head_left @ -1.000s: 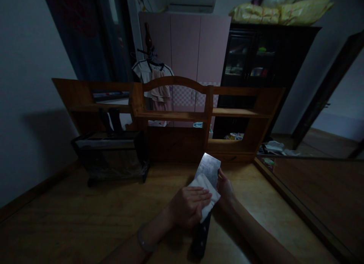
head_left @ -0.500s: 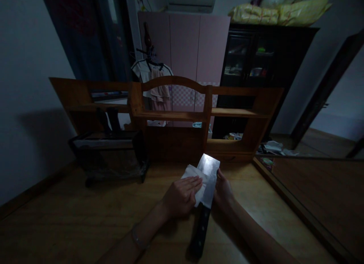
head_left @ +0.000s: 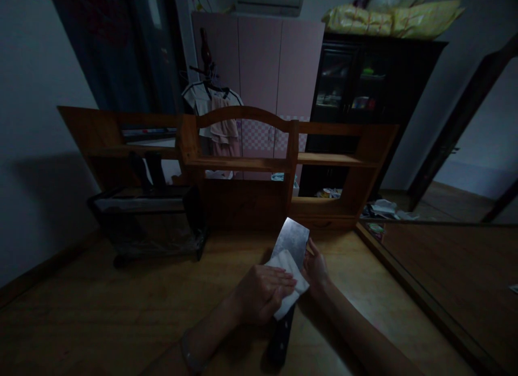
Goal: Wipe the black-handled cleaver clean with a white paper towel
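Note:
A cleaver (head_left: 292, 239) with a wide steel blade and a dark handle lies flat on the wooden table (head_left: 101, 306), blade pointing away from me. My left hand (head_left: 261, 294) presses a white tissue (head_left: 289, 281) flat onto the lower part of the blade, fingers stretched over it. My right hand (head_left: 316, 268) rests at the blade's right edge, fingers touching the steel and holding it steady. The handle (head_left: 279, 341) sticks out below the tissue towards me.
A wooden shelf unit (head_left: 243, 163) stands along the table's far edge. A dark wire rack (head_left: 141, 214) sits at the back left. A raised wooden edge (head_left: 404, 279) runs along the right. Behind are a pink wardrobe (head_left: 259, 68) and a dark cabinet (head_left: 364, 84).
My left hand has slid the tissue from the blade's upper left part back down towards the handle. The right hand has stayed at the blade's right edge.

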{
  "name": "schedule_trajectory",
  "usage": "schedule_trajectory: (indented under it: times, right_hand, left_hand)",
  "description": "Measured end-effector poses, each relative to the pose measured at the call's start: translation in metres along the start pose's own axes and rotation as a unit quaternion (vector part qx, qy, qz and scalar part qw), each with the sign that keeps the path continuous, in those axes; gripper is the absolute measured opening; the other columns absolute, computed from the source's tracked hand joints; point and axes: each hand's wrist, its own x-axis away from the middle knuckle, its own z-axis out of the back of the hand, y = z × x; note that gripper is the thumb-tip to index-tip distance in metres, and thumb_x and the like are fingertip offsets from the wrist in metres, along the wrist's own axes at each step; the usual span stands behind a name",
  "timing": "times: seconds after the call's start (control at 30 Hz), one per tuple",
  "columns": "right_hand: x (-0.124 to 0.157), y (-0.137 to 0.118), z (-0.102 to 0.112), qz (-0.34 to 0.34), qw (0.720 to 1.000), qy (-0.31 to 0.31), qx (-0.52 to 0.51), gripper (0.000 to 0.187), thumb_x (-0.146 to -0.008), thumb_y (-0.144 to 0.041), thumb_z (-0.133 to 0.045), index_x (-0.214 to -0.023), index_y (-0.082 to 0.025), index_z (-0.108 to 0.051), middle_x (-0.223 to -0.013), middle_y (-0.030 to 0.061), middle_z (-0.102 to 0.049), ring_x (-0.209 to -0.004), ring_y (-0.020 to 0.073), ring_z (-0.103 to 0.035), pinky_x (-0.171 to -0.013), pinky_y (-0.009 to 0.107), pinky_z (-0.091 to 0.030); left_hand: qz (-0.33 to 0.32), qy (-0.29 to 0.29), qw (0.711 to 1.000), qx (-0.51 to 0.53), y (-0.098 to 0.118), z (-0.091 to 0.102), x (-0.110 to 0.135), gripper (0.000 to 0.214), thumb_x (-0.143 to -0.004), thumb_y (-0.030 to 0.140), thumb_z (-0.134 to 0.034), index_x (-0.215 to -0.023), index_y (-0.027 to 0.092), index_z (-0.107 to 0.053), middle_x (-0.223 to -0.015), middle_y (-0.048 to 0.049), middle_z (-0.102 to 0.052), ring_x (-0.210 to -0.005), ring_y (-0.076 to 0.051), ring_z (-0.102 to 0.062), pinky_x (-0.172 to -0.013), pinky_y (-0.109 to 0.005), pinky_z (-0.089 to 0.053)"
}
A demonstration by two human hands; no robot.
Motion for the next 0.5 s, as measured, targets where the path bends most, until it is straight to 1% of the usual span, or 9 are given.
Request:
schedule_trajectory:
  times: [0.1,0.2,0.33,0.5]
  right_hand:
    - [-0.002,0.003,0.000,0.027,0.999,0.005,-0.021,0.034,-0.092,-0.039,-0.050,-0.078,-0.016,-0.070,-0.075,0.0048,-0.075,-0.067,0.0193,-0.069,-0.081,0.034,-0.052]
    - [-0.003,0.005,0.002,0.041,0.999,0.004,-0.030,0.026,-0.090,-0.036,-0.055,-0.082,-0.017,-0.070,-0.077,0.0031,-0.075,-0.068,0.0188,-0.068,-0.079,0.033,-0.052]
    - [-0.006,0.006,0.006,0.031,0.998,0.003,-0.046,0.026,-0.091,-0.035,-0.055,-0.083,-0.016,-0.071,-0.076,0.0036,-0.075,-0.068,0.0187,-0.068,-0.078,0.032,-0.052]
    - [-0.007,0.007,0.008,0.034,0.998,-0.011,-0.057,0.025,-0.090,-0.036,-0.055,-0.093,-0.017,-0.071,-0.081,0.0037,-0.075,-0.073,0.0207,-0.069,-0.085,0.036,-0.051]
  left_hand:
    - [0.013,0.027,0.999,0.010,-0.001,0.006,0.001,0.040,-0.091,0.016,-0.032,-0.099,0.013,-0.071,-0.106,-0.0071,-0.074,-0.107,-0.018,-0.067,-0.099,-0.034,-0.050]
    - [0.013,0.036,0.999,0.014,-0.002,0.010,0.001,0.042,-0.093,0.016,-0.030,-0.097,0.013,-0.071,-0.104,-0.0074,-0.074,-0.104,-0.018,-0.068,-0.099,-0.036,-0.051]
    - [0.002,0.043,0.999,0.009,-0.006,0.013,0.004,0.042,-0.094,0.015,-0.028,-0.099,0.012,-0.070,-0.107,-0.0091,-0.073,-0.106,-0.018,-0.067,-0.100,-0.038,-0.050]
    - [0.017,0.039,0.999,0.017,-0.009,0.015,0.009,0.044,-0.095,0.015,-0.027,-0.104,0.012,-0.070,-0.112,-0.0089,-0.072,-0.112,-0.019,-0.064,-0.101,-0.039,-0.049]
